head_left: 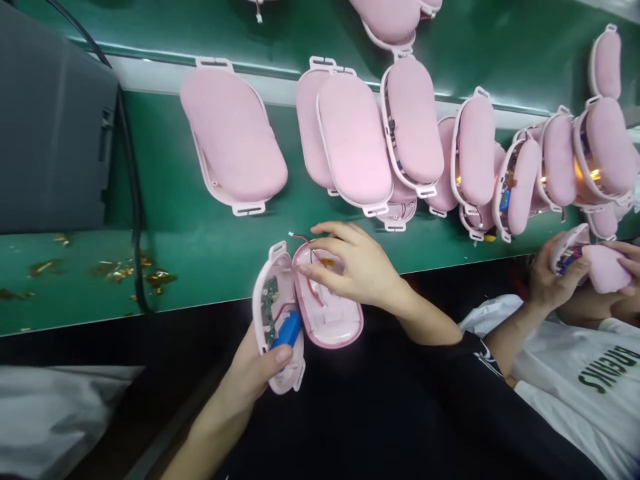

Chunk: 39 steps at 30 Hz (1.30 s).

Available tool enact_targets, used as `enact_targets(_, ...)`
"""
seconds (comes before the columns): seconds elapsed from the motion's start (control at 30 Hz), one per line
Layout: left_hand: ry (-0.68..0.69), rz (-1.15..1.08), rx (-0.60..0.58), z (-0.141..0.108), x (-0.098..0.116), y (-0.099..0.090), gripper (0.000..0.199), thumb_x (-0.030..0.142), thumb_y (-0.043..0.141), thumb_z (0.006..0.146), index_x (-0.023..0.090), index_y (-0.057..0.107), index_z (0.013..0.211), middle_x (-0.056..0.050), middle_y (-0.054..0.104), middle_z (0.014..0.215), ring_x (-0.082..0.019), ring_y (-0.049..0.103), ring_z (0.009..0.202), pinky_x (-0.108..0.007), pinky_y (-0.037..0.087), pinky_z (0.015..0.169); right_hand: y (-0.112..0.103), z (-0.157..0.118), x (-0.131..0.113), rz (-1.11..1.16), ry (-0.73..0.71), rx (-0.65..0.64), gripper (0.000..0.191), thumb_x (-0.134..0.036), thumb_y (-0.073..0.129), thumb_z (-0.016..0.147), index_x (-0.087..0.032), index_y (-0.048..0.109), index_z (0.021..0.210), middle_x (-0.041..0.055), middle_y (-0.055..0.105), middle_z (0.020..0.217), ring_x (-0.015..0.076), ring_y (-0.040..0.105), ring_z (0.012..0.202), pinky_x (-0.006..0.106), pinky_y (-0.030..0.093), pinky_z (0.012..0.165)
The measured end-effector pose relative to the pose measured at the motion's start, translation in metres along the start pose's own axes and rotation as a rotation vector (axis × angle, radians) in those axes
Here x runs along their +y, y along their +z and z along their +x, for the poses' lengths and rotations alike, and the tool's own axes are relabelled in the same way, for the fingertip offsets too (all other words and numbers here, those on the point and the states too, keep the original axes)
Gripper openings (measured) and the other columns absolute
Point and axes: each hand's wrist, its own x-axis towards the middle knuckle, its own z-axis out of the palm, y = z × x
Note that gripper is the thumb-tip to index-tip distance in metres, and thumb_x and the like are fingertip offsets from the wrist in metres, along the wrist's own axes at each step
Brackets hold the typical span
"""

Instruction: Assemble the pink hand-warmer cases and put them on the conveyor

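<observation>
Head view: a pale-pink oval plastic half-shell (pixel 286 283) is held by the left hand (pixel 250 370), closed around its outside with the thumb laid over a blue cylindrical battery (pixel 289 330) beside a small green circuit board (pixel 270 307). Next to it, at the near edge of the green bench (pixel 175 253), sits its hollow pink partner shell (pixel 330 327); over this the right hand (pixel 353 263) is placed, fingers curved and somewhat parted — whether a thin red wire (pixel 314 293) is pinched cannot be told. A small white plug (pixel 291 234) juts past the partner shell's far end. Should the two halves be brought together with wire lying across the rim, a lead could be nipped or the seam kept from seating. If the left thumb were eased while the half-shell is tilted, the battery might slip and its leads be strained — its fixing cannot be seen. Scraps of gold film (pixel 160 279) are strewn toward the bench's left end, near the front edge, and might be caught up.
</observation>
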Motion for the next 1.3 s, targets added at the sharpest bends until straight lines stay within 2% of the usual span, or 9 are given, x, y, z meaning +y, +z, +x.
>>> enact_targets(0.13, -0.131, -0.124, -0.005, -0.004, 0.000, -0.003, 0.072, 0.062, 0.089, 0.077, 0.020, 0.070, 0.131, -0.013, 0.082, 0.118, -0.034, 0.081, 0.099, -0.042, 0.069, 0.084, 0.004, 0.010, 0.000, -0.100, -0.066, -0.044, 0.015, -0.031, 0.075, 0.103, -0.019, 0.083, 0.105, 0.0083, 0.079, 0.129, 0.0261, 0.070, 0.118, 0.045, 0.057, 0.109)
enact_targets(0.23, -0.146, -0.136, -0.013, -0.003, 0.000, -0.005, 0.071, 0.063, 0.088, 0.076, 0.018, 0.071, 0.129, -0.013, 0.083, 0.103, -0.031, 0.080, 0.083, -0.037, 0.067, 0.070, 0.007, 0.016, 0.001, -0.037, -0.122, -0.008, 0.024, -0.027, 0.071, 0.105, -0.013, 0.078, 0.123, 0.0100, 0.079, 0.129, 0.0241, 0.069, 0.120, 0.042, 0.055, 0.112)
enact_targets(0.3, -0.168, -0.151, -0.010, -0.001, 0.002, -0.003, 0.071, 0.064, 0.088, 0.074, 0.017, 0.073, 0.126, -0.011, 0.083, 0.099, -0.027, 0.078, 0.072, -0.034, 0.065, 0.061, 0.009, 0.020, -0.002, -0.099, -0.064, 0.040, 0.030, -0.029, 0.067, 0.108, -0.011, 0.075, 0.129, 0.0125, 0.078, 0.133, 0.0253, 0.068, 0.122, 0.043, 0.055, 0.110)
enact_targets(0.4, -0.202, -0.184, 0.026, 0.001, 0.008, 0.002, 0.073, 0.063, 0.091, 0.067, 0.017, 0.076, 0.122, -0.011, 0.083, 0.101, -0.026, 0.075, 0.065, -0.033, 0.062, 0.051, 0.012, 0.027, -0.011, -0.296, 0.015, 0.020, 0.020, -0.032, 0.067, 0.109, -0.018, 0.081, 0.112, 0.0101, 0.077, 0.133, 0.0285, 0.065, 0.120, 0.046, 0.055, 0.097)
enact_targets(0.5, -0.237, -0.209, 0.084, 0.000, 0.017, 0.009, 0.078, 0.058, 0.091, 0.067, 0.019, 0.074, 0.132, -0.010, 0.084, 0.106, -0.027, 0.077, 0.069, -0.034, 0.065, 0.054, 0.014, 0.033, -0.014, -0.327, -0.021, -0.075, 0.018, -0.027, 0.064, 0.110, -0.020, 0.079, 0.102, 0.0065, 0.079, 0.126, 0.0284, 0.064, 0.117, 0.044, 0.053, 0.092)
enact_targets(0.63, -0.240, -0.272, 0.127, -0.002, 0.027, 0.015, 0.081, 0.062, 0.090, 0.066, 0.018, 0.074, 0.133, -0.011, 0.085, 0.107, -0.030, 0.080, 0.074, -0.037, 0.069, 0.064, 0.015, 0.027, -0.007, -0.109, -0.102, 0.023, 0.021, -0.029, 0.056, 0.115, -0.019, 0.074, 0.115, 0.0061, 0.082, 0.119, 0.0234, 0.068, 0.113, 0.042, 0.051, 0.097)
enact_targets(0.87, -0.259, -0.251, 0.074, -0.001, 0.025, 0.008, 0.072, 0.075, 0.080, 0.073, 0.018, 0.081, 0.116, -0.015, 0.086, 0.102, -0.043, 0.084, 0.089, -0.051, 0.073, 0.075, 0.032, 0.004, 0.001, -0.057, -0.594, 0.067, 0.021, -0.025, 0.060, 0.112, -0.021, 0.078, 0.121, 0.0007, 0.084, 0.106, 0.0185, 0.071, 0.105, 0.034, 0.058, 0.098)
enact_targets(1.03, -0.254, -0.208, 0.035, -0.004, 0.019, 0.004, 0.059, 0.063, 0.073, 0.084, 0.018, 0.077, 0.123, -0.014, 0.086, 0.102, -0.044, 0.084, 0.091, -0.053, 0.072, 0.074, 0.039, 0.005, 0.002, -0.061, -0.596, 0.138, 0.020, -0.022, 0.061, 0.111, -0.023, 0.081, 0.115, -0.0009, 0.085, 0.103, 0.0167, 0.072, 0.100, 0.032, 0.062, 0.095)
enact_targets(1.3, -0.267, -0.243, 0.039, -0.006, 0.016, 0.002, 0.057, 0.059, 0.073, 0.084, 0.017, 0.077, 0.123, -0.014, 0.086, 0.107, -0.044, 0.084, 0.093, -0.058, 0.072, 0.081, 0.038, 0.008, -0.004, 0.010, -0.651, 0.301, 0.016, -0.016, 0.066, 0.107, -0.018, 0.080, 0.101, 0.0014, 0.084, 0.100, 0.0140, 0.070, 0.096, 0.027, 0.064, 0.097)
